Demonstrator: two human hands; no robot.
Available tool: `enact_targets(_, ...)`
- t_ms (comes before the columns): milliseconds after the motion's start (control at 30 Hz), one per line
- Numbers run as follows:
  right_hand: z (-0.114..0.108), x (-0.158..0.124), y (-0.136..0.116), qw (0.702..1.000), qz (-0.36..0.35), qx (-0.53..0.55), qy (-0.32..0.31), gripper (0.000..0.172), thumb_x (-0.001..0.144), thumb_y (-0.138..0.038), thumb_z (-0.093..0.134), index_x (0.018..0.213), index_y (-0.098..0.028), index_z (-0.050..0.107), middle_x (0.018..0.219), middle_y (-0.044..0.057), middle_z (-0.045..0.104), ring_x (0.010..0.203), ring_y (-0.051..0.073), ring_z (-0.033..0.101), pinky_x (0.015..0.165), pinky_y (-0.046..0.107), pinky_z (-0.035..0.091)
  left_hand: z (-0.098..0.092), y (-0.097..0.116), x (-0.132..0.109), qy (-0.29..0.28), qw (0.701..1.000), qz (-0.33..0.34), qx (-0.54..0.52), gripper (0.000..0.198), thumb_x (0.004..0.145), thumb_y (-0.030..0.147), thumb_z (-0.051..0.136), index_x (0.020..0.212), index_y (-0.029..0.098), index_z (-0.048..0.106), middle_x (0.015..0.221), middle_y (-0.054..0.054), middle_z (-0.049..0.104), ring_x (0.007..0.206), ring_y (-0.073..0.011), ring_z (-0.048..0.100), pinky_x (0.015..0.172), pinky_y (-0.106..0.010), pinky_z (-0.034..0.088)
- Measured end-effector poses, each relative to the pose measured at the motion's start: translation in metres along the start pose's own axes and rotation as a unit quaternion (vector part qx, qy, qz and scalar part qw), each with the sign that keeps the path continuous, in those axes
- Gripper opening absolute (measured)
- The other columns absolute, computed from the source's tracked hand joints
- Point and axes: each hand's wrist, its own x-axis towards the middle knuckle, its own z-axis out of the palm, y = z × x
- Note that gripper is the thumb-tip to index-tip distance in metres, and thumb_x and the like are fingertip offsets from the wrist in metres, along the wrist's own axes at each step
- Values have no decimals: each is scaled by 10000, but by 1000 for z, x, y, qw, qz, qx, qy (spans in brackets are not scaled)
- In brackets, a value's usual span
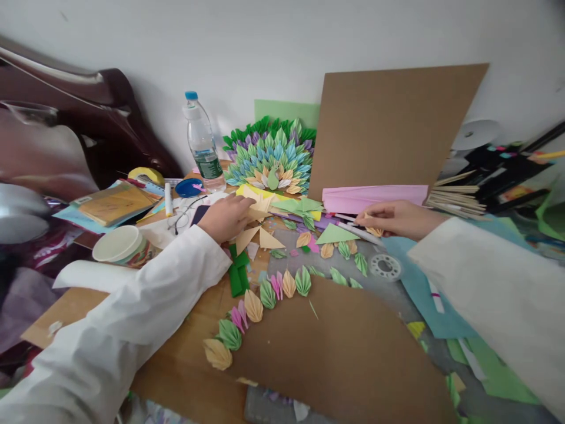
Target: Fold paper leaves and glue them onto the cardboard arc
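Note:
My left hand reaches over the cluttered table and its fingers close on a folded pale-orange paper piece beside a yellow sheet. My right hand lies further right, fingers pinched around a small folded orange paper leaf, close to a white pen. Both arms wear white sleeves. In front of me lies a brown cardboard arc with a row of folded paper leaves in green, pink and orange along its upper edge. Loose leaves lie scattered between my hands.
A paper peacock fan and a large cardboard sheet lean on the wall. A water bottle, paper cup, tape roll, pink paper, books and a dark chair crowd the edges.

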Motion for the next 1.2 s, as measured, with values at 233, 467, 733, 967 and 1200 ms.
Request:
enact_targets(233,28,4,15,990,-77,-102,-58,267,724,-393,664,912,-207,701,878,77,711,745,224,643,687,346,502,-19,40,-7,-60,983,165,-61,246,920,239,495,1141,197,594,1151,-88,638,1083,-223,597,915,-309,465)
enact_targets(467,43,13,17,975,-135,-176,-32,201,709,-220,648,903,-182,680,1006,119,679,1005,311,598,919,437,429,14,49,-7,-130,964,219,-75,316,805,81,540,1109,147,596,1092,-132,637,1039,-274,610,872,-369,481)
enact_targets(733,52,14,26,988,-76,-135,3,237,806,-323,699,936,-145,612,778,2,625,675,141,591,658,301,500,21,29,3,-117,970,204,-60,300,784,5,503,993,178,629,1028,-86,635,995,-215,607,819,-291,486)
enact_targets(967,27,19,15,995,-67,-49,48,343,764,-465,697,660,-185,529,647,-18,595,599,147,595,600,296,499,8,16,9,-47,984,166,-33,242,895,128,507,1117,153,599,1085,-124,607,1028,-243,572,866,-342,467)
enact_targets(1200,46,43,-24,995,-79,-55,29,156,908,-295,584,1005,-192,649,884,38,716,777,181,698,738,344,581,-5,6,17,5,992,128,9,267,910,206,541,1158,118,591,1117,-159,614,1058,-310,545,911,-448,432)
